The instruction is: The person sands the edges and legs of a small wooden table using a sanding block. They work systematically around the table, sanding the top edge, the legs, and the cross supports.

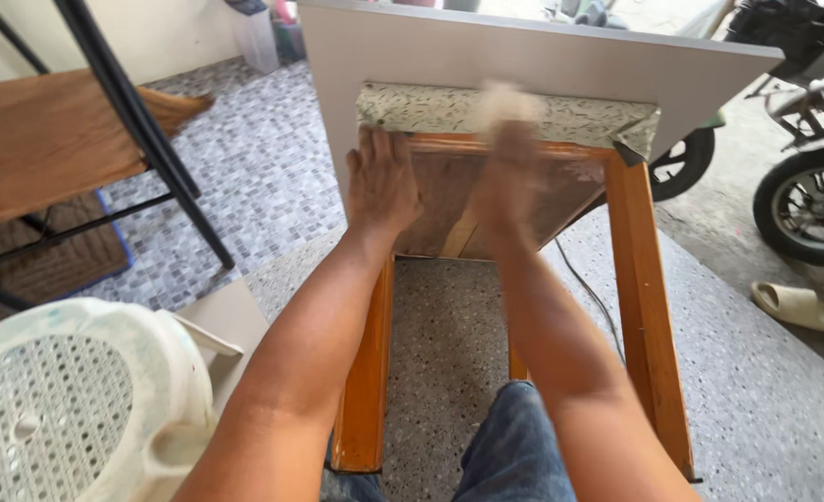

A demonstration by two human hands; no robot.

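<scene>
— Forearms fill the bottom of the view, above a denim-clad knee (514, 437). What is each hand doing?

— My left hand (381, 181) lies flat and spread on the underside of the wooden stool (635, 307), fingers touching the patterned fabric edge (431, 109) of its seat. It grips nothing, only presses. My right hand (510, 158) is a blur just beside it on the same edge; whether it is closed on anything I cannot tell.

— And the stool itself?

— Tipped over, seat against a grey board (524, 56), legs pointing back towards me.

— How would you do this well?

— Probably by keeping the flat palm firm so the frame doesn't slide on the board (it looks smooth), and working the fabric close to that bracing hand, pulling evenly towards the folded corner (637, 139) beyond the right hand.
</scene>
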